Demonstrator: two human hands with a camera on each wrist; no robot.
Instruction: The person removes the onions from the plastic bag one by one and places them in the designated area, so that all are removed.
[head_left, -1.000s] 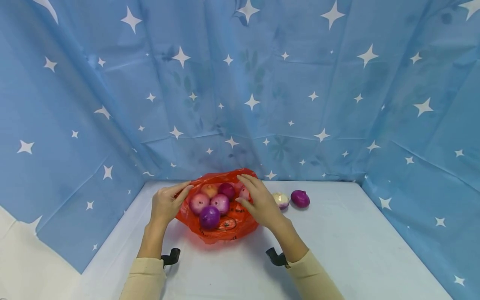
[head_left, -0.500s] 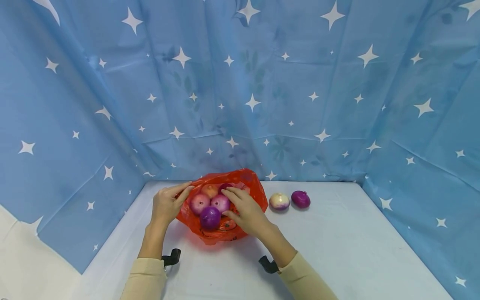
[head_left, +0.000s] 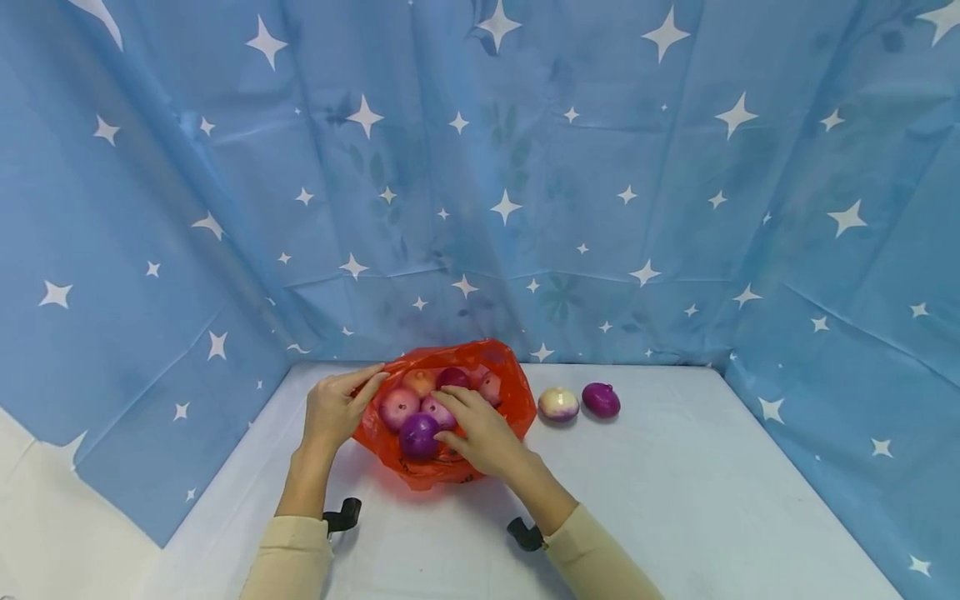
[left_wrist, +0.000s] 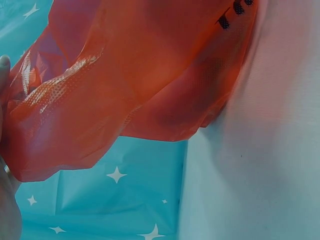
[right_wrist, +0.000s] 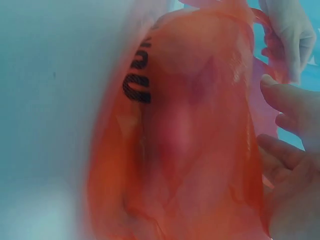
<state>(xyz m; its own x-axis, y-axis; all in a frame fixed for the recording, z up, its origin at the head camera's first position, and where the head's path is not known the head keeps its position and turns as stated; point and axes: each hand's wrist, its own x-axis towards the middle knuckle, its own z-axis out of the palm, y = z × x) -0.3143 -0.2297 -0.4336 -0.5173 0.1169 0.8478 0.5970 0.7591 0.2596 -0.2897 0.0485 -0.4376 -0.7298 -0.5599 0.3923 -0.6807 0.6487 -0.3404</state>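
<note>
Right hand (head_left: 480, 433) reaching into mouth of orange bag (head_left: 420, 471), fingers loosely spread, touching pink onion (head_left: 441, 408) and dark purple onion (head_left: 418, 435); not gripping either. Left hand (head_left: 335, 408) pinching bag's left rim, holding it open. Bag sitting on white tabletop (head_left: 675, 500), near centre, holding several onions. Beyond, to bag's right: pale onion (head_left: 558, 403) lying beside purple onion (head_left: 601, 399). Star-print blue curtain (head_left: 525, 167) hanging behind.

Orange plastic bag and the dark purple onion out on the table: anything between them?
One pale, white-and-purple onion sits between the orange plastic bag and the dark purple onion; head view shows it.
</note>
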